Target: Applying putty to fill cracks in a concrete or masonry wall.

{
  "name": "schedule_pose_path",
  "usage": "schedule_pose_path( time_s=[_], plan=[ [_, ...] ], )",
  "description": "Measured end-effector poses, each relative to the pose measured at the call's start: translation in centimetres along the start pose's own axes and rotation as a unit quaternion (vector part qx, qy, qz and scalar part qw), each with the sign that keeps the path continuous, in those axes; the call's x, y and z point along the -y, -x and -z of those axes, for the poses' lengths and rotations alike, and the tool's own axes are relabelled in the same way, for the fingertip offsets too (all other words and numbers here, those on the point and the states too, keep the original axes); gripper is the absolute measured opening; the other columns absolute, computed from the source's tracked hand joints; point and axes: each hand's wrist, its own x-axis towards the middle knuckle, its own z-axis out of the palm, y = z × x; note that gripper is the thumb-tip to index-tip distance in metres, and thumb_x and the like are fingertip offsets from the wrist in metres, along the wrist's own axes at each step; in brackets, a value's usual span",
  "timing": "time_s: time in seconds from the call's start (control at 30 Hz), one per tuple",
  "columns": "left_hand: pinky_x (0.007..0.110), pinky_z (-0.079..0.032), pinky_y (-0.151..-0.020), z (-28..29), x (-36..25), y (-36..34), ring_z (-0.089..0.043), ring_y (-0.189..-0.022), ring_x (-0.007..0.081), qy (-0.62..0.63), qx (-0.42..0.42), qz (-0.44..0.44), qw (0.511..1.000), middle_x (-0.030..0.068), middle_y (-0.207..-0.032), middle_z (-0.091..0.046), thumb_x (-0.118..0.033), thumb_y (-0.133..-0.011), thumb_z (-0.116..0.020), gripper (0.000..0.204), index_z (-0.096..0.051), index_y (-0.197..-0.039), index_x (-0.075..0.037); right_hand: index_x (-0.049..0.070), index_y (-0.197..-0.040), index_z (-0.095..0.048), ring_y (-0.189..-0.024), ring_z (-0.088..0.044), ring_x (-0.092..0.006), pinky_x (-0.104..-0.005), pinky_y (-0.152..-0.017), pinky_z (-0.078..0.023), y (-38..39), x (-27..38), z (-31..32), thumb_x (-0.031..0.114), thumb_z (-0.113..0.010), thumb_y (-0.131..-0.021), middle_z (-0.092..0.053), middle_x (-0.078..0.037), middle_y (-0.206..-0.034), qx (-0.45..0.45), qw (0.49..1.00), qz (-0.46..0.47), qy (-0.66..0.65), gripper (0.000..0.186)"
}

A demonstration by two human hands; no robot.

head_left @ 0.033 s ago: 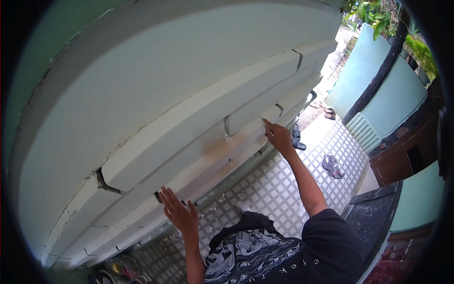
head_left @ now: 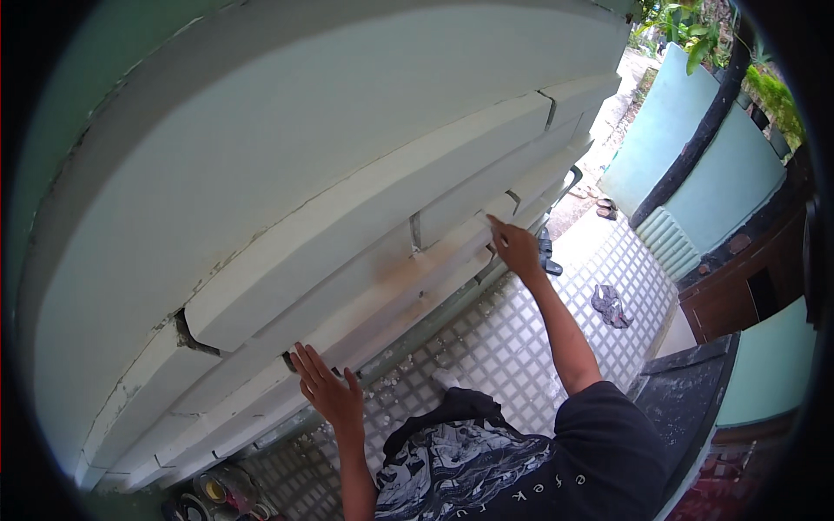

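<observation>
white stepped wall [head_left: 347, 247] lies against left hand [head_left: 332, 391] and right hand [head_left: 517, 249].

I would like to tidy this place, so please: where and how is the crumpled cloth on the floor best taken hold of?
Probably by a raised fold near the middle of the crumpled cloth, pinched from above. It lies bunched on the tiled floor, and its wrinkles offer something to pinch. The right hand looks nearer.
</observation>
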Motion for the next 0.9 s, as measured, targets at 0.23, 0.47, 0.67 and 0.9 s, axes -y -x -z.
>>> schedule_pose_path(
  time_s=[0.23, 0.47, 0.67, 0.9],
  plan=[
    [0.045, -0.029, -0.11, -0.4, -0.9, -0.3, -0.013, -0.149, 0.0327, -0.011, -0.011, 0.009, 1.0, 0.0158, -0.161, -0.013, -0.018, -0.081, -0.065, 0.089, -0.015, -0.152, 0.0, 0.018, -0.126, -0.064, -0.065, -0.065, -0.0318, -0.0435, -0.06, -0.051, -2.7, -6.8, 2.3, 0.019, -0.057, -0.092, -0.064, -0.014, -0.072, -0.029, 0.993, -0.101, 0.054, 0.034],
    [0.044, -0.032, -0.108, -0.5, -0.9, -0.1, -0.012, -0.149, 0.0347, -0.029, -0.01, -0.007, 1.0, 0.0181, -0.161, -0.012, -0.017, -0.079, -0.068, 0.093, -0.014, -0.152, 0.003, 0.01, -0.123, -0.064, -0.055, -0.061, -0.0279, -0.0361, -0.051, -0.048, 2.6, 5.8, -2.0, 0.017, -0.06, -0.093, -0.066, -0.014, -0.078, -0.141, 0.976, -0.048, -0.159, 0.031],
    [0.044, -0.035, -0.106, -0.1, 0.0, 0.0, -0.012, -0.149, 0.0346, -0.032, 0.009, -0.011, 0.999, 0.0179, -0.161, -0.013, -0.016, -0.078, -0.069, 0.092, -0.017, -0.152, 0.001, 0.016, -0.12, -0.068, -0.059, -0.063, -0.0275, -0.0386, -0.052, -0.05, 5.4, 10.6, -3.5, 0.013, -0.066, -0.085, -0.064, -0.007, -0.073, 0.02, 0.999, 0.021, -0.036, 0.036],
    [0.045, -0.037, -0.103, -0.4, 0.0, 0.2, -0.013, -0.149, 0.0349, 0.009, -0.012, -0.019, 1.0, 0.0174, -0.16, -0.014, -0.014, -0.076, -0.069, 0.091, -0.019, -0.151, 0.0, 0.01, -0.122, -0.065, -0.057, -0.062, -0.0298, -0.0421, -0.057, -0.047, 0.4, 1.1, 0.6, 0.024, -0.055, -0.096, -0.064, -0.015, -0.066, -0.086, 0.982, -0.164, -0.032, 0.031]
  ],
)
